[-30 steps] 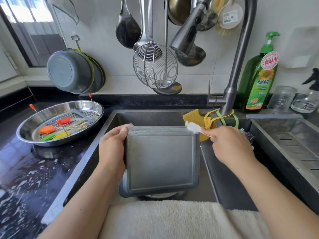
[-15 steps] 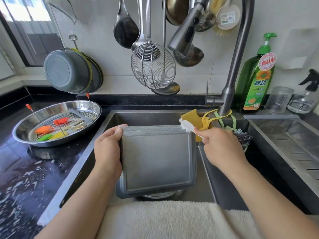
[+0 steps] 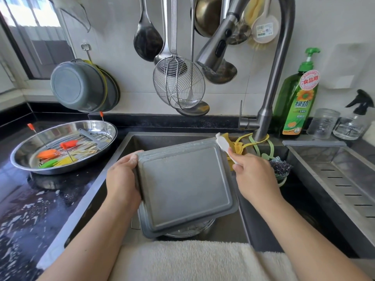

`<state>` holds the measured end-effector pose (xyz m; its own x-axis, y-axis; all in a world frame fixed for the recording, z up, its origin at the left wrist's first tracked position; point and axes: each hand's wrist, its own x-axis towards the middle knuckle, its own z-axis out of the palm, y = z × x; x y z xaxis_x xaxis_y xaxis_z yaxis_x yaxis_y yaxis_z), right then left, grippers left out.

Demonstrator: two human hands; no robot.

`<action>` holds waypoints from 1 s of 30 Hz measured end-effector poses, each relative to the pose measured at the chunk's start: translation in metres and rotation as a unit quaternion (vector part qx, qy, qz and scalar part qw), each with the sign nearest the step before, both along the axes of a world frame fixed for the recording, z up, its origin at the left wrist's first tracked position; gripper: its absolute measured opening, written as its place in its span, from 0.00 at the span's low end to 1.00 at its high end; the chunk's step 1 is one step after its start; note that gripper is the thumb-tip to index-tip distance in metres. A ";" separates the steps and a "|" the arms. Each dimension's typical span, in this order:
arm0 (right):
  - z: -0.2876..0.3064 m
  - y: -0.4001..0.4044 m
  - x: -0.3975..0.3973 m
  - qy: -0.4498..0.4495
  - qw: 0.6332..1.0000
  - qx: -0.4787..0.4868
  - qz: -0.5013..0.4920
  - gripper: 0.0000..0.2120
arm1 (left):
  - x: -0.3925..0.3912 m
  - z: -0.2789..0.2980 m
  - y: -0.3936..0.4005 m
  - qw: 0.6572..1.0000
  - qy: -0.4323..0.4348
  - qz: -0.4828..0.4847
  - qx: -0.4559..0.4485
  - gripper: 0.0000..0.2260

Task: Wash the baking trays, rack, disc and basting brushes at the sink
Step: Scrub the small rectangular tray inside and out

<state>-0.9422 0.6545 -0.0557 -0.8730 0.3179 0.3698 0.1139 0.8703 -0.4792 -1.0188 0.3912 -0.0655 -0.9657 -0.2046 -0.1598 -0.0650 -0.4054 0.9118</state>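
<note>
Both hands (image 3: 121, 180) hold baking tray (image 3: 185, 185)

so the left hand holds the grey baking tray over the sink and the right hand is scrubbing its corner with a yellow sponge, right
Not quite. In the head view the right hand holds a small white brush, not a yellow sponge, with its head at the tray's far right corner. The rest stands: the left hand holds the grey baking tray over the sink.

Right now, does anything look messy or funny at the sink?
Yes. The black counter left of the sink is splashed with water and white suds. The baking tray is only tilted because the left hand grips it.
</note>
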 end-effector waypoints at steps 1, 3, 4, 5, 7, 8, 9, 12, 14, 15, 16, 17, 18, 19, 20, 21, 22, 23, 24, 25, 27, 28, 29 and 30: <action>-0.001 0.000 0.004 -0.014 1.000 0.005 0.001 0.23 | -0.001 0.000 -0.001 1.000 -0.004 0.012 0.008 0.13; -0.002 -0.004 0.013 -0.060 0.998 0.019 0.004 0.23 | -0.004 0.000 -0.005 0.999 -0.020 0.037 0.034 0.13; -0.002 -0.006 0.015 -0.083 0.996 0.024 0.007 0.23 | -0.006 -0.002 -0.007 0.998 -0.030 0.043 0.043 0.13; -0.001 -0.007 0.016 -0.099 0.995 0.026 0.007 0.23 | -0.006 -0.003 -0.008 0.998 -0.036 0.043 0.043 0.13; 0.002 -0.008 0.012 -0.094 0.995 0.025 0.001 0.23 | -0.006 -0.005 -0.006 0.999 -0.030 0.022 0.018 0.13; 0.003 -0.009 0.009 -0.077 0.997 0.027 -0.001 0.24 | -0.005 -0.005 -0.003 1.000 -0.023 0.007 0.001 0.13; 0.004 -0.009 0.005 -0.055 0.998 0.027 -0.003 0.24 | -0.004 -0.005 0.000 1.000 -0.016 -0.010 -0.014 0.13; 0.006 -0.007 0.000 -0.026 1.000 0.008 0.002 0.24 | -0.001 -0.005 0.003 0.999 -0.002 -0.030 -0.038 0.13; 0.005 -0.008 0.006 -0.048 0.999 0.022 0.003 0.24 | 0.001 -0.004 0.000 0.999 0.003 -0.023 -0.034 0.13; 0.004 -0.009 0.010 -0.056 0.998 0.029 0.001 0.24 | 0.002 -0.004 -0.002 1.000 0.003 -0.014 -0.026 0.13; 0.004 -0.010 0.012 -0.053 0.998 0.025 -0.002 0.24 | 0.002 -0.003 -0.003 1.000 0.000 -0.003 -0.009 0.13; 0.005 -0.010 0.012 -0.039 0.999 0.011 -0.004 0.24 | 0.002 -0.001 -0.003 1.000 -0.006 0.009 0.009 0.13; 0.006 -0.011 0.011 -0.016 1.000 -0.004 -0.003 0.24 | 0.002 0.000 -0.003 1.000 -0.005 0.017 0.019 0.13; 0.006 -0.013 0.009 0.007 1.000 -0.014 -0.001 0.24 | 0.003 0.002 -0.001 1.000 0.002 0.018 0.024 0.13; 0.007 -0.015 0.007 0.024 1.000 -0.019 0.001 0.24 | 0.004 0.003 0.001 0.999 0.016 0.019 0.023 0.12; 0.007 -0.018 0.006 0.033 0.999 -0.022 0.003 0.24 | 0.006 0.004 0.004 0.999 0.029 0.023 0.015 0.12; 0.007 -0.020 0.005 0.039 0.999 -0.024 0.004 0.24 | 0.008 0.006 0.006 0.999 0.043 0.030 0.003 0.11; 0.007 -0.022 0.005 0.043 0.999 -0.028 0.004 0.24 | 0.010 0.007 0.007 0.998 0.058 0.038 -0.007 0.11; 0.006 -0.022 0.006 0.051 0.998 -0.033 0.004 0.24 | 0.012 0.008 0.008 0.996 0.075 0.042 -0.012 0.11; 0.007 -0.022 0.006 0.064 0.997 -0.041 0.000 0.24 | 0.013 0.008 0.009 0.995 0.086 0.043 -0.014 0.11; 0.008 -0.021 0.006 0.096 0.994 -0.057 -0.012 0.24 | 0.014 0.008 0.011 0.994 0.100 0.041 -0.021 0.11; 0.009 -0.022 0.006 0.101 0.993 -0.057 -0.009 0.24 | 0.015 0.007 0.011 0.993 0.107 0.040 -0.025 0.11; 0.009 -0.025 0.005 0.093 0.994 -0.052 0.005 0.24 | 0.015 0.007 0.011 0.992 0.113 0.040 -0.031 0.12; 0.008 -0.029 0.005 0.074 0.996 -0.048 0.029 0.25 | 0.015 0.006 0.011 0.991 0.121 0.039 -0.037 0.12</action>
<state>-0.9369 0.6256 -0.0481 -0.8297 0.3083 0.4653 -0.0131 0.8226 -0.5684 -1.0038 0.4023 -0.0598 -0.9546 -0.2830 0.0930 0.1885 -0.3324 0.9241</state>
